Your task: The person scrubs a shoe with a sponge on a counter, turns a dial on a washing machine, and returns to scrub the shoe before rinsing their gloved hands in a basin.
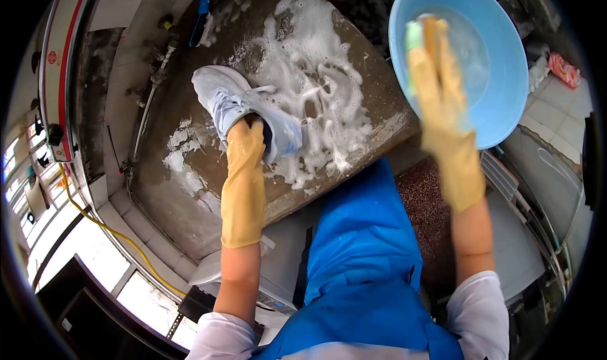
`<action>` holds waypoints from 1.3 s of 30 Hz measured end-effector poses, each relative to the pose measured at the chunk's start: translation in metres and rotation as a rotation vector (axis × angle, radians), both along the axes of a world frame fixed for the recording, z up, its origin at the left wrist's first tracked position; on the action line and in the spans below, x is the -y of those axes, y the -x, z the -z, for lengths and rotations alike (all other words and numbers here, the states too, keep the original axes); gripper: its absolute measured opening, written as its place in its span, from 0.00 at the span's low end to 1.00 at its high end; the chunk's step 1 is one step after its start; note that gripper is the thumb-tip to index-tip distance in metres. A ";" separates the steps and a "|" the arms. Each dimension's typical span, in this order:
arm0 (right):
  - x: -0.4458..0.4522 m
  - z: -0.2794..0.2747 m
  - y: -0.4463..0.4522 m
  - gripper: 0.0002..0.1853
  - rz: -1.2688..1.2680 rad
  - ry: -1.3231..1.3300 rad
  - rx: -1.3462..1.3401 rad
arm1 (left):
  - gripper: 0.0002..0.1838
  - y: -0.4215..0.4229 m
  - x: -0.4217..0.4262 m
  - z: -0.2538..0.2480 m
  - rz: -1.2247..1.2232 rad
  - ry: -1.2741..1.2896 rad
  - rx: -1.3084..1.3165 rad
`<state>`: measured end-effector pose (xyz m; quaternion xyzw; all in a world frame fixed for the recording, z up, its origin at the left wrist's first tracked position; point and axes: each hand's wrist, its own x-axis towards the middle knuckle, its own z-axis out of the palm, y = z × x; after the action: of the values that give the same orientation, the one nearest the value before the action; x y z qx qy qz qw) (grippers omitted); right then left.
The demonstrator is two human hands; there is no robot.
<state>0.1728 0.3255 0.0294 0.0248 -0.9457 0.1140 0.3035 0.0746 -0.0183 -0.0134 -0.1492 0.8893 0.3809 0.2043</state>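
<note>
Gripping white shoe at its opening with gloved left hand, toe forward-left, over wet concrete slab, just beside white foam. Holding gloved right hand over blue basin, motion-blurred; can't say whether gripping light-green item at fingers. Farther out, beyond shoe: blue-handled brush. On this side of slab: blue apron.

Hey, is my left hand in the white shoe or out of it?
In, at least partly: the left hand goes into the opening of the white shoe. I cannot tell how deep it reaches.
</note>
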 end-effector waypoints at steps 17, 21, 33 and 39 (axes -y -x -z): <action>-0.111 0.035 0.023 0.38 0.315 0.290 0.832 | 0.32 -0.010 -0.030 -0.073 -0.006 0.035 0.277; -0.037 -0.004 0.005 0.34 0.129 0.326 0.599 | 0.26 0.006 -0.042 -0.079 0.002 0.117 0.369; 0.180 0.059 0.111 0.21 -0.481 0.327 0.197 | 0.26 0.019 -0.016 0.009 0.118 -0.142 0.324; 0.152 0.036 0.016 0.29 -0.211 0.314 0.284 | 0.30 0.009 0.029 0.060 0.281 -0.269 0.370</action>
<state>0.1571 0.1734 -0.0062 0.0597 -0.9417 0.2934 0.1537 0.0658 -0.0468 -0.0739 -0.0629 0.7902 0.4299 0.4323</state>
